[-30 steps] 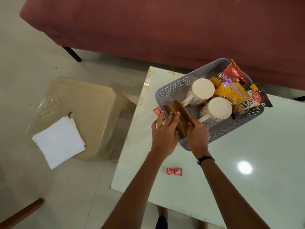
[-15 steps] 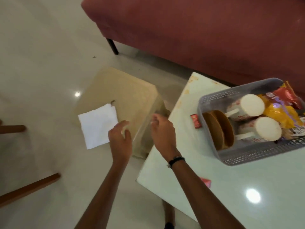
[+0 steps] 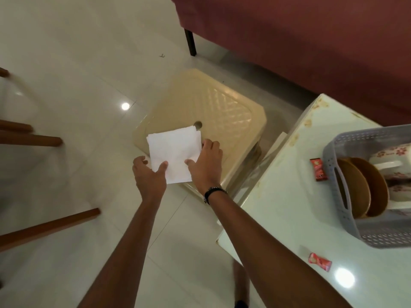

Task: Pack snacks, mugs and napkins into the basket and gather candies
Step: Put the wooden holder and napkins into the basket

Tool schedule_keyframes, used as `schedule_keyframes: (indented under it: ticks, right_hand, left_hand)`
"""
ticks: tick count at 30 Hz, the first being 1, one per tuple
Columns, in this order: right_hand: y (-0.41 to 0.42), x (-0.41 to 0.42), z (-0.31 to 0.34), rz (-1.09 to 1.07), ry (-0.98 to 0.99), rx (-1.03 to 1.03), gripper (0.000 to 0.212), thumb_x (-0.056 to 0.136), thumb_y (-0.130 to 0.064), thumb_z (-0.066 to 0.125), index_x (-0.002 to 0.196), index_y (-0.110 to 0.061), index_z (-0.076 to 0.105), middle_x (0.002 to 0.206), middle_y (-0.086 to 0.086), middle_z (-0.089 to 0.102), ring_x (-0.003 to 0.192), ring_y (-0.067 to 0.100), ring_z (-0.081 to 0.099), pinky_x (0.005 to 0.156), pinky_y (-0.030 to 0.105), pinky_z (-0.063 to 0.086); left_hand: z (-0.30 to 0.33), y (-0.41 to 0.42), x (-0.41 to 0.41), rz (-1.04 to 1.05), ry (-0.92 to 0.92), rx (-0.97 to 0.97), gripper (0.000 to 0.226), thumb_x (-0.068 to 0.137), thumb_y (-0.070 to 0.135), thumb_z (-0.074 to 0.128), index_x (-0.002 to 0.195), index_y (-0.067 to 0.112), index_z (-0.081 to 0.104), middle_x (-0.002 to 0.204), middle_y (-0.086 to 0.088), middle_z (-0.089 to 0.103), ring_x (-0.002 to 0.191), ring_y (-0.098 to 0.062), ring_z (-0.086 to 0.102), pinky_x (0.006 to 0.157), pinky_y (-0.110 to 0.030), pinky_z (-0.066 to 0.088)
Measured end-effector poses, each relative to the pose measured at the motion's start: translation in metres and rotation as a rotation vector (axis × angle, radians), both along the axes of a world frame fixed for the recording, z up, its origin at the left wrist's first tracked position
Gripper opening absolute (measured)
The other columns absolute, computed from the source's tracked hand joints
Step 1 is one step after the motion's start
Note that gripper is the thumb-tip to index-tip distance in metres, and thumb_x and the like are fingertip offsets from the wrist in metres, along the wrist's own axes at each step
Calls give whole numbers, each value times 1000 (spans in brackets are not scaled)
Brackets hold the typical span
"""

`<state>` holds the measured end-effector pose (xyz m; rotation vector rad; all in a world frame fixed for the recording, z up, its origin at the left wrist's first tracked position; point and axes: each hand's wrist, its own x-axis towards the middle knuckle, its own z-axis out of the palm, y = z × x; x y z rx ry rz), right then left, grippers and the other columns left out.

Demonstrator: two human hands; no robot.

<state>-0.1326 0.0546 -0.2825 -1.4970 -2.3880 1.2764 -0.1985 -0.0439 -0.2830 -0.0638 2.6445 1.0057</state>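
A stack of white napkins (image 3: 173, 150) lies on a beige plastic stool (image 3: 222, 107) left of the table, its near corner hanging over the stool's edge. My left hand (image 3: 151, 176) is spread at the napkins' near left corner with the thumb resting on top. My right hand (image 3: 205, 165) is at their right edge, thumb on the paper and fingers apart. The grey basket (image 3: 333, 156) stands on the table at the right and holds brown plates (image 3: 360, 192) and white flowered mugs (image 3: 391, 152). Two red candies (image 3: 318, 172) (image 3: 319, 264) lie on the table beside the basket.
The pale glass-topped table (image 3: 289, 207) has its corner near my right forearm. A maroon sofa (image 3: 311, 41) runs along the back with a dark leg by the stool. Wooden chair legs (image 3: 33, 141) stand on the tiled floor at the left.
Both hands left the brown plates in the basket and moved left across the table edge to the napkins on the stool. My view swung left with them.
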Motion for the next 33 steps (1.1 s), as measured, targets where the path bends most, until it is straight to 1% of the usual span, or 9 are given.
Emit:
schedule_keyframes:
  ticks: [3, 9, 14, 18, 21, 25, 27, 31, 33]
  right_hand:
    - [2, -3, -1, -17, -1, -18, 59, 74, -21, 77, 121, -6, 43, 123, 11, 47, 109, 27, 46, 97, 36, 43]
    - [11, 0, -6, -36, 94, -159, 56, 69, -10, 76, 117, -8, 47, 118, 10, 51, 106, 28, 53, 92, 40, 48]
    - [29, 27, -1, -227, 286, -435, 52, 67, -38, 79, 108, -12, 60, 108, 2, 63, 96, 19, 62, 80, 33, 55]
    - [58, 78, 21, -415, 461, -899, 68, 67, -44, 80, 123, -21, 52, 119, -3, 64, 107, 18, 62, 91, 39, 54]
    - [78, 130, 32, -371, 565, -1103, 51, 77, -36, 75, 121, -15, 61, 117, 2, 69, 109, 21, 65, 93, 40, 54]
    - [89, 194, 39, -445, 517, -941, 47, 71, -30, 80, 112, -13, 67, 110, -1, 72, 105, 19, 66, 91, 37, 54]
    - [93, 229, 43, -498, 455, -815, 40, 69, -29, 81, 105, -18, 68, 102, -8, 73, 97, 12, 67, 77, 25, 55]
    - [102, 289, 56, -594, 407, -646, 25, 71, -30, 79, 87, -28, 59, 92, -15, 65, 86, 4, 61, 65, 19, 50]
    - [109, 311, 62, -636, 417, -567, 30, 71, -31, 80, 93, -27, 60, 97, -11, 67, 88, 6, 63, 67, 19, 53]
  left_hand:
    - [6, 5, -3, 102, -151, 132, 52, 80, 15, 69, 124, 3, 43, 108, -8, 55, 92, -22, 54, 76, -30, 44]
    - [22, 18, -8, 86, -307, 197, 16, 81, 11, 58, 96, 5, 59, 87, -4, 58, 85, -24, 53, 59, -25, 41]
    - [51, 34, 0, -54, -670, 498, 39, 70, 12, 54, 108, 15, 62, 105, -5, 66, 98, -25, 61, 70, -30, 53]
    - [66, 54, 29, -143, -806, 626, 30, 82, 1, 44, 97, 19, 63, 100, -3, 68, 94, -22, 64, 80, -37, 52]
    - [68, 74, 64, -181, -895, 597, 34, 72, 5, 51, 100, 18, 63, 104, -6, 68, 100, -27, 63, 87, -43, 50]
    - [68, 100, 123, -223, -976, 528, 27, 82, 0, 47, 96, 16, 63, 98, -5, 69, 92, -22, 64, 83, -39, 51]
    - [69, 113, 156, -292, -981, 482, 18, 82, 9, 60, 97, 17, 66, 95, -2, 73, 89, -18, 68, 79, -36, 55]
    - [65, 145, 218, -426, -849, 370, 40, 63, 23, 83, 100, 17, 70, 103, -4, 74, 97, -20, 69, 83, -35, 57]
    - [64, 162, 247, -405, -762, 337, 45, 64, 19, 84, 105, 12, 68, 105, -6, 72, 96, -22, 68, 79, -34, 57]
